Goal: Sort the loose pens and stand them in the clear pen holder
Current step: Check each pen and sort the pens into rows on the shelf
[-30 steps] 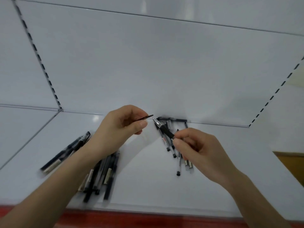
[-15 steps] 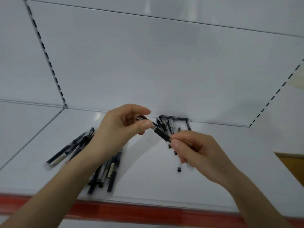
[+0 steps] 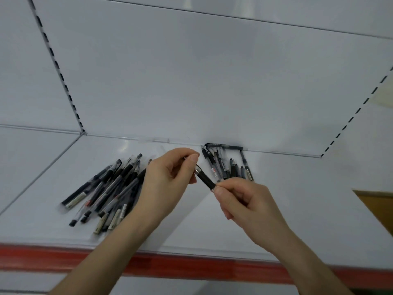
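Frame ctr: L hand and R hand each pinch one end of black pen, prob. seating its cap.

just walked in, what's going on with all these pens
A person holds one black pen over a white shelf, the left hand pinching its upper end and the right hand its lower end. A big pile of pens lies on the shelf to the left, a smaller bunch against the back wall.
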Available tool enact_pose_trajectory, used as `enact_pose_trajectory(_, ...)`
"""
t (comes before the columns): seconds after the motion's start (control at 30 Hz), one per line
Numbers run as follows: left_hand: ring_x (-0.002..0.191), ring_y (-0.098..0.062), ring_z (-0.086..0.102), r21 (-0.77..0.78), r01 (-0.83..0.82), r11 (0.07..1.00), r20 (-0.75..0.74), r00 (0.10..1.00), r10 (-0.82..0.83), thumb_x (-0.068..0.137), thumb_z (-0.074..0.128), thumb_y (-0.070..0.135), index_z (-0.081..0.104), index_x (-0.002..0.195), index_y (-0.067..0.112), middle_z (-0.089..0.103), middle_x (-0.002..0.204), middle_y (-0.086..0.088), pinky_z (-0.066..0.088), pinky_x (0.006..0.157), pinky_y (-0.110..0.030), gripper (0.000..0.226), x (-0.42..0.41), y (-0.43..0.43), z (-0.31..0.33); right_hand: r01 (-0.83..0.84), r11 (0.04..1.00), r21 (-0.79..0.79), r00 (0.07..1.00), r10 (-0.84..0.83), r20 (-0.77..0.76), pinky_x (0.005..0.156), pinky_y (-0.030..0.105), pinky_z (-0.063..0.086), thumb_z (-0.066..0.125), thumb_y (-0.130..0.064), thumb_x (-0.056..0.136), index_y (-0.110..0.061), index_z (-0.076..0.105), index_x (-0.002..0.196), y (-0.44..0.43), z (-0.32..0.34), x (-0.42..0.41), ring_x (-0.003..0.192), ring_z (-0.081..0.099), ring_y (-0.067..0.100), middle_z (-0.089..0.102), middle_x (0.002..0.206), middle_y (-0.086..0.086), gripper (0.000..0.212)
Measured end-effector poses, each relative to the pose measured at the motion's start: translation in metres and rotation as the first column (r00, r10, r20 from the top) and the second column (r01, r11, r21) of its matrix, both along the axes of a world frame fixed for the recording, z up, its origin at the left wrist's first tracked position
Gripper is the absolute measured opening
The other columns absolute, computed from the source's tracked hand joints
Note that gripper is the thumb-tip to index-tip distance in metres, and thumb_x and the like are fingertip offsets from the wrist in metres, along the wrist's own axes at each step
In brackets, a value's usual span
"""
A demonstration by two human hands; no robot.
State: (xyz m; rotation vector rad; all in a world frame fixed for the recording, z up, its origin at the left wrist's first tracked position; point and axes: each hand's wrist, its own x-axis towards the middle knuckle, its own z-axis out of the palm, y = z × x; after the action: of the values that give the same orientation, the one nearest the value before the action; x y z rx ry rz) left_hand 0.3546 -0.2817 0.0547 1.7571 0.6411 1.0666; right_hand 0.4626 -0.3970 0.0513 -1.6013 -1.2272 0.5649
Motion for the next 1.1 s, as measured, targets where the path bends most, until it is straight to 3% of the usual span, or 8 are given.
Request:
enact_pose_trajectory(0.2, 0.049, -0.001, 0.055, -0.049, 0.015, 0.999, -0.056, 0.998, -0.017, 0.089, 0.055, 0.009, 0.066, 0.084, 0.011, 0.057, 0.051, 0.004, 0.043, 0.054, -0.008, 0.012, -0.002, 0.009, -0.011, 0.024, 0.999, -0.023, 1.000, -0.024, 0.007, 0.048, 0.013, 0.035, 0.055, -0.016, 0.090, -0.012, 0.063, 0.076, 0.007, -0.015, -0.006, 0.042, 0.044, 0.004, 0.053, 0.048, -0.005, 0.017)
enact_pose_trajectory(0.37, 0.041, -0.001, 0.050, -0.064, 0.002, 0.998, -0.286, 0.958, -0.021, 0.090, 0.053, 0.011, 0.065, 0.075, 0.005, 0.057, 0.043, 0.011, 0.041, 0.048, -0.008, 0.020, -0.004, 0.033, -0.024, -0.057, 0.967, -0.248, 0.989, 0.088, 0.115, 0.053, 0.010, 0.042, 0.053, -0.025, 0.091, -0.013, 0.064, 0.077, 0.019, -0.014, 0.006, 0.050, 0.055, 0.004, 0.065, 0.063, -0.003, 0.022)
enact_pose_trajectory(0.5, 0.038, 0.001, 0.052, 0.027, -0.035, 0.999, -0.488, 0.872, 0.044, 0.090, 0.052, 0.018, 0.064, 0.071, 0.011, 0.062, 0.054, 0.005, 0.041, 0.046, -0.005, 0.024, -0.017, 0.047, -0.031, 0.145, 0.964, -0.221, 0.943, -0.067, 0.326, 0.064, 0.026, 0.048, 0.056, -0.027, 0.088, -0.010, 0.066, 0.079, 0.030, -0.014, 0.031, 0.065, 0.061, 0.018, 0.067, 0.073, 0.008, 0.022)
enact_pose_trajectory(0.63, 0.058, -0.009, 0.057, 0.198, -0.051, 0.979, -0.607, 0.778, 0.163, 0.090, 0.054, 0.030, 0.063, 0.077, 0.010, 0.067, 0.068, -0.003, 0.042, 0.055, -0.011, 0.026, -0.017, 0.048, -0.035, 0.257, 0.941, -0.218, 0.873, -0.130, 0.470, 0.070, 0.031, 0.048, 0.057, -0.025, 0.087, -0.010, 0.066, 0.085, 0.050, -0.019, 0.052, 0.069, 0.059, 0.015, 0.066, 0.074, 0.001, 0.017)
enact_pose_trajectory(0.73, 0.076, -0.022, 0.060, 0.293, -0.049, 0.955, -0.648, 0.724, 0.236, 0.091, 0.052, 0.036, 0.061, 0.092, 0.004, 0.065, 0.079, -0.008, 0.047, 0.068, -0.030, 0.033, -0.013, 0.047, -0.037, 0.270, 0.935, -0.229, 0.827, -0.103, 0.552, 0.074, 0.036, 0.050, 0.056, -0.025, 0.088, -0.007, 0.064, 0.090, 0.066, -0.021, 0.055, 0.081, 0.061, 0.021, 0.067, 0.085, 0.005, 0.020)
enact_pose_trajectory(0.93, 0.077, -0.025, 0.059, 0.308, -0.028, 0.951, -0.653, 0.721, 0.233, 0.092, 0.049, 0.035, 0.059, 0.101, 0.005, 0.064, 0.080, -0.009, 0.047, 0.069, -0.031, 0.033, -0.011, 0.045, -0.035, 0.343, 0.863, -0.370, 0.653, 0.064, 0.755, 0.049, 0.029, 0.028, 0.051, -0.025, 0.090, -0.014, 0.031, 0.060, 0.095, -0.023, 0.042, 0.071, 0.047, 0.025, 0.039, 0.062, -0.001, 0.038)
enact_pose_trajectory(1.0, 0.074, -0.023, 0.056, 0.307, -0.020, 0.952, -0.640, 0.736, 0.222, 0.092, 0.050, 0.032, 0.060, 0.099, 0.006, 0.062, 0.075, -0.008, 0.044, 0.068, -0.030, 0.029, -0.010, 0.044, -0.033, 0.344, 0.844, -0.412, 0.657, 0.097, 0.748, 0.047, 0.026, 0.025, 0.051, -0.020, 0.089, -0.014, 0.029, 0.057, 0.098, -0.023, 0.040, 0.068, 0.046, 0.027, 0.036, 0.058, 0.000, 0.040)
enact_pose_trajectory(1.1, 0.075, -0.023, 0.056, 0.317, 0.016, 0.948, -0.631, 0.750, 0.199, 0.093, 0.049, 0.025, 0.062, 0.095, 0.005, 0.066, 0.077, -0.010, 0.041, 0.067, -0.028, 0.024, -0.007, 0.044, -0.030, 0.271, 0.863, -0.427, 0.783, 0.061, 0.619, 0.060, 0.038, 0.047, 0.053, -0.015, 0.085, 0.001, 0.059, 0.075, 0.090, -0.020, 0.043, 0.077, 0.060, 0.037, 0.062, 0.075, 0.017, 0.020)
